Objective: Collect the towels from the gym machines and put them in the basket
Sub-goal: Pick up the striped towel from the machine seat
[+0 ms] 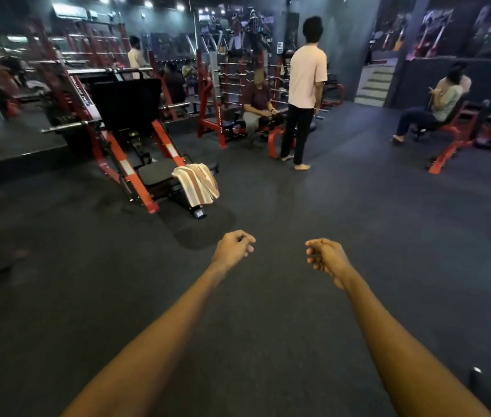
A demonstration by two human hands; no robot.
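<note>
A striped white and brown towel (197, 183) hangs over the seat end of a red and black leg press machine (130, 136) at the left middle. Both my arms reach forward over the dark floor. My left hand (233, 248) is curled into a loose fist and holds nothing; it is below and slightly right of the towel, well short of it. My right hand (325, 257) is curled the same way, empty, further right. No basket shows in view.
A person in a pale shirt (305, 91) stands barefoot ahead, beside someone seated on a red bench (257, 100). Another person sits on a machine at the right (436, 109). Racks and machines line the left and back. Steps (375, 84) rise at the back right.
</note>
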